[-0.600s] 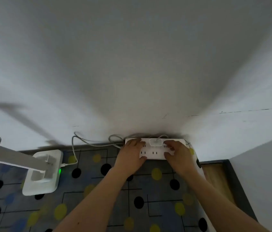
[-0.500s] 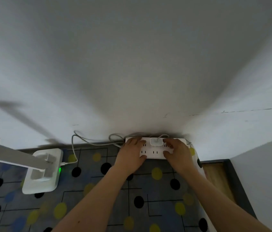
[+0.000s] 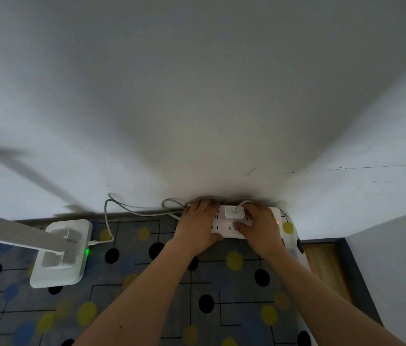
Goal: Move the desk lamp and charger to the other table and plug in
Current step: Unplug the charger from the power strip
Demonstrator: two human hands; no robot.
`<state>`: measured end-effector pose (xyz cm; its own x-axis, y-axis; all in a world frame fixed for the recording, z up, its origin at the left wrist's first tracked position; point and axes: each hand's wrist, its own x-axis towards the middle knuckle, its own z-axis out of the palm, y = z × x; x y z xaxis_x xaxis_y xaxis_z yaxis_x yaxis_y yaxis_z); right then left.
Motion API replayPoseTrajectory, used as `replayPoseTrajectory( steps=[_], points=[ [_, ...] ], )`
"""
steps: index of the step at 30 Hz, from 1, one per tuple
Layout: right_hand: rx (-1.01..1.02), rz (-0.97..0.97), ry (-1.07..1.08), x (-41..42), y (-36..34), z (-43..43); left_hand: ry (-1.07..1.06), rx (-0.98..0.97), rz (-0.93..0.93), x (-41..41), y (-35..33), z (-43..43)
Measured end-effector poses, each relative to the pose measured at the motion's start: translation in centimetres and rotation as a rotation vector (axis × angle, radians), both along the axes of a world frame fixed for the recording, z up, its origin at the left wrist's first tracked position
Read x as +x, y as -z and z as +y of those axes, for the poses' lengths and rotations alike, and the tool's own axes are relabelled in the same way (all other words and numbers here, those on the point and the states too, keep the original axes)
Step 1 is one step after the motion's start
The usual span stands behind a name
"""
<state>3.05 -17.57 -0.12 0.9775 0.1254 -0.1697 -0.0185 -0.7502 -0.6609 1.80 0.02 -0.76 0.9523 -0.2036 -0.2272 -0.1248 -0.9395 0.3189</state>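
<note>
A white power strip (image 3: 224, 229) lies on the patterned table (image 3: 222, 290) against the wall. A white charger (image 3: 234, 212) sits plugged into its back row. My left hand (image 3: 197, 228) grips the strip's left end, thumb hooked on the front edge. My right hand (image 3: 260, 228) pinches the charger, fingers at its right side and thumb just in front. A red light (image 3: 277, 222) glows on the strip's right end. The white desk lamp (image 3: 59, 255) stands at the left, green light on. Its cable (image 3: 112, 211) runs along the wall toward the strip.
The white wall rises directly behind the strip and lamp. The lamp's arm (image 3: 14, 234) reaches out past the left edge. The table's right edge drops off beside the strip, with wooden floor (image 3: 321, 260) and a dark skirting below it.
My right hand's thumb and fingers have closed in slightly toward the charger. A red light now shows on the strip's right end. The lamp and my left hand have hardly moved.
</note>
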Motion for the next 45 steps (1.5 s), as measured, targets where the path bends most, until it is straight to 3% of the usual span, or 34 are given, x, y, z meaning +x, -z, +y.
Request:
replayPoseTrajectory(
  steps=[16,24,30,45],
  points=[
    [-0.019,0.025,-0.039,0.6,0.7,-0.1,-0.087,-0.023,-0.035,-0.3,1.0,-0.4],
    [0.154,0.123,0.011,1.4,-0.2,-0.1,-0.130,-0.082,-0.045,-0.5,1.5,-0.3],
    [0.048,0.067,0.111,0.8,0.6,1.1,-0.150,-0.129,-0.036,-0.6,1.7,-0.3],
    [0.334,0.229,0.149,1.3,0.6,0.2,-0.171,-0.150,-0.013,-0.6,1.6,-0.3]
  ],
)
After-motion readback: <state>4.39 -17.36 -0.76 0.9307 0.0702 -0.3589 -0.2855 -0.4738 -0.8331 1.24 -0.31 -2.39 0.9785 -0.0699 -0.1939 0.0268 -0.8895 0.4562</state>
